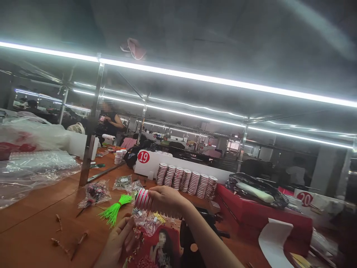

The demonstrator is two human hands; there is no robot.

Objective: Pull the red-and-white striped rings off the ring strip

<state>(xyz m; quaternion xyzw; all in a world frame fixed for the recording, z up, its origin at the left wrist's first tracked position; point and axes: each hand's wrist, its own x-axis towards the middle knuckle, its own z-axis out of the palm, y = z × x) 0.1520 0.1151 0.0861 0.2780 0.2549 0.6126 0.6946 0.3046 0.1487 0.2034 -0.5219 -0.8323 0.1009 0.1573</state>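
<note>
My right hand [167, 201] is closed around a stack of white-edged spools [141, 199] with pink and red bands, held sideways above the table. Just below and to the left, my left hand [119, 240] has its fingers pinched together; what they hold, if anything, is too small to make out. Under the hands lie clear bags of small coloured pieces [152, 225] and a red tray-like surface [174, 236] with a printed picture. A tied bundle of bright green strips [117, 209] lies left of the spools.
Several stacks of spools [185, 180] stand along a white board marked 19 [178, 163]. A red box [267, 219] is at the right, a metal post [92, 145] at the left. Plastic bags [36, 163] cover the left side. A person [110, 121] stands beyond.
</note>
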